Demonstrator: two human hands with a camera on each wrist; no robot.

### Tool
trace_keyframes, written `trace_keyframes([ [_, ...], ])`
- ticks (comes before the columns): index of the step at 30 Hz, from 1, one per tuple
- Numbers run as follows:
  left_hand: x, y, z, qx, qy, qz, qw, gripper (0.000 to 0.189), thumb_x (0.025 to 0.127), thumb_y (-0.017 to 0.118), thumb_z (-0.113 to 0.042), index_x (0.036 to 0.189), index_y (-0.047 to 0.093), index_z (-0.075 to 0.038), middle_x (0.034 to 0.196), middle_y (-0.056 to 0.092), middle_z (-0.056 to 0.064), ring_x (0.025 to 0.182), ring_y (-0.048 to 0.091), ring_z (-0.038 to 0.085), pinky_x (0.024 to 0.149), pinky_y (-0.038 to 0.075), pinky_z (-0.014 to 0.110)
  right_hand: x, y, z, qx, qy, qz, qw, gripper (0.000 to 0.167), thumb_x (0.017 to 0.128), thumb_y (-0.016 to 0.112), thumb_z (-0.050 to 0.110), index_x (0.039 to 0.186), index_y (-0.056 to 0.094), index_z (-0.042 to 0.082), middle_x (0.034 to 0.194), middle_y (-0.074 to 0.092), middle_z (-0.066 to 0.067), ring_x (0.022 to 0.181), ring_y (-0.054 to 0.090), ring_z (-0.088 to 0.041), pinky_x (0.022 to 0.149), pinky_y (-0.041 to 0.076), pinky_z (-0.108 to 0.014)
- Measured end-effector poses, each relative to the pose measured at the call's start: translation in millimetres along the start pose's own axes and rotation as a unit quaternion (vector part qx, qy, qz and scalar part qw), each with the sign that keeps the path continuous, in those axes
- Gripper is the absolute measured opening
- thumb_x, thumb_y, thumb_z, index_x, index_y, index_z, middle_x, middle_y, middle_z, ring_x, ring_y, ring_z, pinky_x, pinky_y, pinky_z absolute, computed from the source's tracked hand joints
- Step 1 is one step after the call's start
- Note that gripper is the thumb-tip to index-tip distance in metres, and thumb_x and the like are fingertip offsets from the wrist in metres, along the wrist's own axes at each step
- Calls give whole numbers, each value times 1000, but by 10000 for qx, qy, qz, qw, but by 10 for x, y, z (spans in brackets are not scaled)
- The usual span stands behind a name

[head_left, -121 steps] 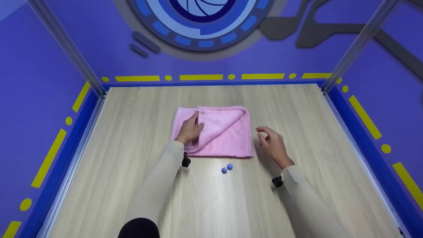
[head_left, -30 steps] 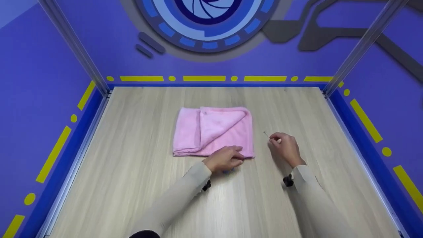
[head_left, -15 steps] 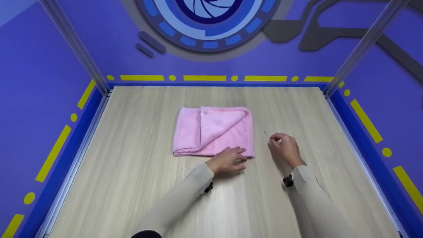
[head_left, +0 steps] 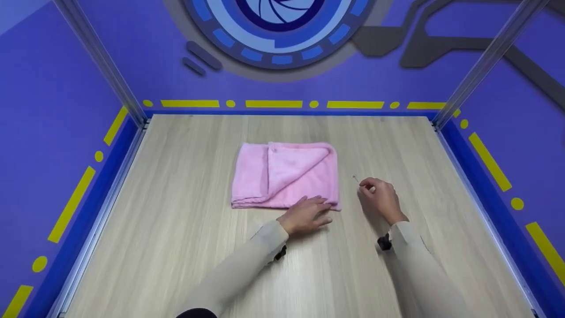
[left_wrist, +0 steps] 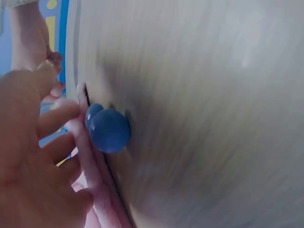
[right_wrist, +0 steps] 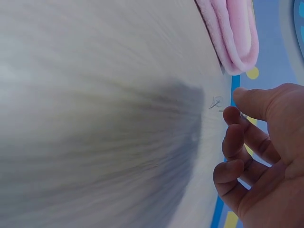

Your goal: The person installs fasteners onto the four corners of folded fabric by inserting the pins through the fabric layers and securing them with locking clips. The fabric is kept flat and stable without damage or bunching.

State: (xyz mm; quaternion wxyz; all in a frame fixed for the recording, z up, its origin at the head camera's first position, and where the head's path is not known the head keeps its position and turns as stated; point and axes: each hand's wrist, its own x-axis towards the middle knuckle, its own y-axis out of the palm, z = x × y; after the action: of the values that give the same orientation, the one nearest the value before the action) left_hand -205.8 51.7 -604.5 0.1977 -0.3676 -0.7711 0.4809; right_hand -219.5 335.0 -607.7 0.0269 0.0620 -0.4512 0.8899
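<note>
A folded pink fleece cloth [head_left: 291,176] lies on the wooden table, one corner turned back diagonally. My left hand [head_left: 305,215] reaches over its near edge, fingers spread and fairly straight. Two glossy blue balls [left_wrist: 109,130] sit beside the cloth's edge in the left wrist view, just by those fingers; in the head view the hand hides them. Right of the cloth, my right hand [head_left: 380,198] has thumb and forefinger brought together on a thin, pin-like piece [head_left: 355,178]. The other fingers [right_wrist: 229,171] are curled. A small clear part [right_wrist: 217,101] shows beyond the fingertips; its kind is unclear.
The pale wooden tabletop [head_left: 185,176] is bordered by a blue back wall [head_left: 247,88] and side walls with yellow markings. Metal posts [head_left: 99,62] stand at the two far corners. A dark rounded object [head_left: 197,313] shows at the bottom edge.
My left hand has left the cloth's left part for its near edge, covering the blue balls, and lately slid slightly right, fingers spreading. My right hand shifted right and now shows the thin piece.
</note>
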Motion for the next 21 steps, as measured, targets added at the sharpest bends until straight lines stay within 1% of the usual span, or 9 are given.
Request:
trace_keyframes([
  [2, 11, 10, -9, -106, -37, -135, 9998, 57, 106, 50, -46, 156, 45, -19, 158, 46, 8, 148, 39, 24, 123, 25, 55, 0, 6, 11, 51, -68, -2, 10000, 14, 98, 67, 13, 108, 74, 7, 97, 72, -8, 76, 61, -20, 66, 49, -35],
  [5, 21, 11, -18, -311, -20, -433, 9986, 56, 107, 51, -43, 156, 46, -15, 152, 52, 10, 139, 49, 24, 120, 35, 47, 10, 8, 31, 156, -156, 25, 9998, 13, 98, 68, 12, 108, 74, 7, 98, 72, -8, 77, 60, -20, 67, 49, -34],
  [9, 31, -20, -13, -676, 153, -897, 9936, 53, 106, 56, -35, 154, 48, -12, 145, 57, 11, 129, 58, 25, 113, 44, 36, 31, 4, 62, 319, -364, 28, 9988, 8, 96, 71, 9, 102, 75, 6, 98, 73, -7, 79, 61, -19, 69, 50, -33],
  [12, 42, -46, 0, -920, 241, -1148, 9888, 51, 106, 57, -29, 153, 50, -11, 145, 57, 12, 124, 60, 23, 110, 46, 34, 53, 7, 98, 377, -609, -16, 9974, 6, 95, 74, 9, 98, 75, 5, 96, 74, -7, 79, 62, -18, 69, 50, -30],
  [15, 51, -71, 16, -1057, 335, -1347, 9847, 48, 106, 57, -26, 152, 51, -11, 146, 57, 13, 121, 61, 22, 108, 47, 33, 72, 13, 148, 437, -818, -89, 9957, 5, 94, 75, 9, 97, 75, 5, 96, 75, -6, 76, 63, -18, 68, 50, -28],
  [17, 57, -84, 25, -1127, 401, -1469, 9819, 47, 107, 56, -25, 151, 52, -9, 145, 57, 14, 122, 60, 21, 108, 47, 33, 79, 17, 186, 507, -925, -135, 9943, 5, 94, 75, 9, 97, 76, 5, 97, 75, -7, 77, 64, -20, 67, 50, -28],
  [21, 71, -92, 45, -1224, 544, -1780, 9749, 44, 106, 56, -21, 148, 55, -5, 143, 58, 15, 130, 57, 22, 112, 44, 32, 90, 20, 262, 641, -1026, -133, 9926, 9, 94, 74, 8, 102, 76, 4, 100, 76, -8, 73, 64, -19, 62, 51, -26],
])
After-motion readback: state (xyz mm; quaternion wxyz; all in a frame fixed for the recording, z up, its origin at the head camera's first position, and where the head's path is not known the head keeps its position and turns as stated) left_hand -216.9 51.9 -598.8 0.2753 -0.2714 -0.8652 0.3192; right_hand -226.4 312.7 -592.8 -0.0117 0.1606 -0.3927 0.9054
